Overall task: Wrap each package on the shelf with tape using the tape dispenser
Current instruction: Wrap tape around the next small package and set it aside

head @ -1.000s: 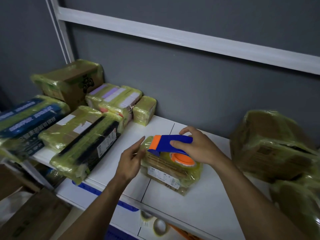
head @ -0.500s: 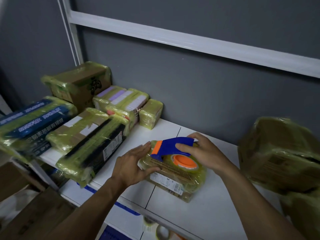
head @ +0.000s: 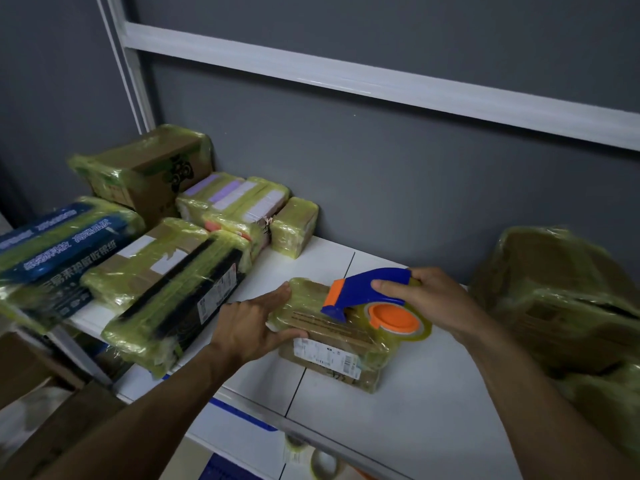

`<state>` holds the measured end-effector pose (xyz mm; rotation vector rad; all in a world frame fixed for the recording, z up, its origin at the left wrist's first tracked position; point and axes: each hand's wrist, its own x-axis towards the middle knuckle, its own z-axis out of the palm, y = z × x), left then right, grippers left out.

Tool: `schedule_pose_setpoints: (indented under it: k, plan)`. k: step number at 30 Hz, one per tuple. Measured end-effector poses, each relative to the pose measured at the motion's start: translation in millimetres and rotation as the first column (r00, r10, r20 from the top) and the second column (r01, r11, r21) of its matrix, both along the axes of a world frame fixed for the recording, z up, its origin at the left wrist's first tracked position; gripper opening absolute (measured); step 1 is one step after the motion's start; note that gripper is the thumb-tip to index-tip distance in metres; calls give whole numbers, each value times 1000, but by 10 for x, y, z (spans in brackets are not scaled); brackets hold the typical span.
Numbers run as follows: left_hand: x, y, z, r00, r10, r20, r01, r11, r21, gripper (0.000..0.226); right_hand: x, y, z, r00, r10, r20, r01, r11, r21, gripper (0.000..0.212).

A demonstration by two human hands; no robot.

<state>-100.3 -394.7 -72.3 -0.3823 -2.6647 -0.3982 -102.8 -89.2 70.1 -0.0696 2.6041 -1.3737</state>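
A small brown package [head: 332, 344] wrapped in yellowish tape lies on the white shelf [head: 398, 403] in front of me, with a white label on its near side. My left hand [head: 251, 327] grips the package's left end, thumb along the near edge and fingers over the top. My right hand [head: 426, 299] holds the blue handle of the tape dispenser [head: 367, 299], whose orange hub and tape roll rest on the package's top right.
Several taped packages [head: 166, 282] are stacked at the left of the shelf. Large taped boxes [head: 561, 299] crowd the right side. A grey wall with white rails stands behind. Tape rolls [head: 322, 462] lie on the level below the shelf edge.
My left hand moved from hovering beside the package to gripping its left end. The dispenser stayed on top of the package in my right hand.
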Motion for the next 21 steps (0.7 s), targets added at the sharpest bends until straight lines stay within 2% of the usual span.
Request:
schedule_pose_setpoints:
  k: [3,8,11,15,21]
  plan:
    - [31,62,-23,1000,-2,-11,1,999,-50,88,8,20,-57,1000,2,13,-1,1000,-30,32]
    - [95,203,38,978,34,208,6,982,-188,85,-18,77,-158,999,-18,27,20,996,-85,25]
    - [140,320,195,980,70,185,-41,987,-156,94,-9,68,-202,1000,-20,18,22,992,-123,18]
    - [147,533,138,983,-107,152,122,988,-93,100,12,57,-229,1000,-9,25,13,988,-151,16]
    - [82,450,-10,991,-108,81,120,979,-164,94,50,21,-260,999,-44,31,48,983,-175,18]
